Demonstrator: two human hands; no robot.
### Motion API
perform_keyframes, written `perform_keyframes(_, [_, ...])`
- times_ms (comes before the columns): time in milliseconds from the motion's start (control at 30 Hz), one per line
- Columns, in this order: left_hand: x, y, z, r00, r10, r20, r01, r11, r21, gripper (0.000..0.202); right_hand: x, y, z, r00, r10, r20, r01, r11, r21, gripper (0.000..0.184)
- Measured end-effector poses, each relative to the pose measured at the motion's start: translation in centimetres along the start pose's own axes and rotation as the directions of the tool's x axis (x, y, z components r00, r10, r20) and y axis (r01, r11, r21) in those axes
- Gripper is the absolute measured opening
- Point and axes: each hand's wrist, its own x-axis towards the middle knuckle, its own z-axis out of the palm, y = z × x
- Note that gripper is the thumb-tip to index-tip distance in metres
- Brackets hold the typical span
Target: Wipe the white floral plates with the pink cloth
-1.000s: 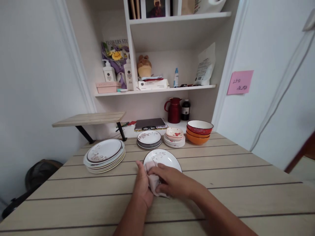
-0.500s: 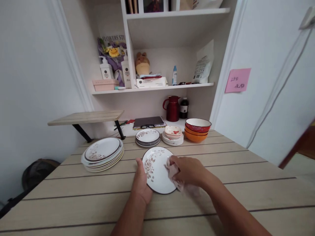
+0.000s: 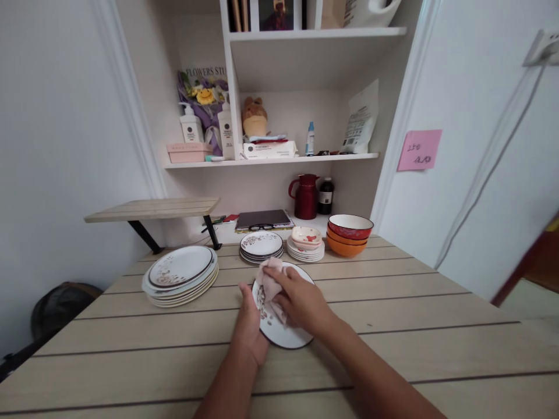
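A white plate (image 3: 289,336) with a dark rim and brown flower print is tilted up towards me over the table. My left hand (image 3: 250,326) grips its left edge, thumb up along the rim and the other fingers hidden beneath. With my right hand (image 3: 301,294) I press a pale pink cloth (image 3: 269,283) onto the upper left of the plate, covering part of the flower print. The fingers of that hand are bent over the cloth.
Plate stacks stand at left (image 3: 181,273) and behind (image 3: 261,244). Small dishes (image 3: 305,241) and orange and red bowls (image 3: 348,235) are at back right. A low wooden riser (image 3: 152,208) is at far left; a red jug (image 3: 306,196) stands behind.
My right hand has moved the cloth from the plate's right side to its upper left, over the flower print. My left hand keeps hold of the plate in nearly the same place.
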Motion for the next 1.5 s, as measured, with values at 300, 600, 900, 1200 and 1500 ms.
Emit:
perform_keyframes(300, [-0.4, -0.1, -0.3, 0.996, -0.088, -0.008, 0.089, 0.996, 0.021, 0.076, -2.3, 2.9, -2.7, 0.975, 0.088, 0.205, -0.046, 0.979, -0.201, 0.035])
perform_keyframes(600, [-0.2, 0.3, -0.3, 0.997, -0.07, 0.017, 0.07, 0.997, 0.017, 0.073, -1.0, -0.5, 0.0, 0.985, -0.134, 0.112, 0.117, 0.982, 0.146, 0.064])
perform_keyframes(900, [-0.3, 0.0, -0.2, 0.994, 0.086, -0.071, -0.08, 0.993, 0.084, 0.057, -0.7, 3.0, -0.4, 0.997, 0.056, 0.053, -0.063, 0.987, 0.147, 0.062])
perform_keyframes(1200, [0.0, 0.0, -1.0, 0.994, 0.086, 0.062, -0.083, 0.995, -0.051, 0.051, -1.5, 3.4, -3.6, 0.995, -0.103, -0.01, 0.076, 0.66, 0.748, 0.042])
perform_keyframes(1500, [0.9, 0.3, -2.7, 0.988, 0.042, 0.147, -0.03, 0.996, -0.084, 0.05, -0.4, 5.2, 0.1, 0.952, 0.202, 0.229, -0.239, 0.025, 0.971, 0.055])
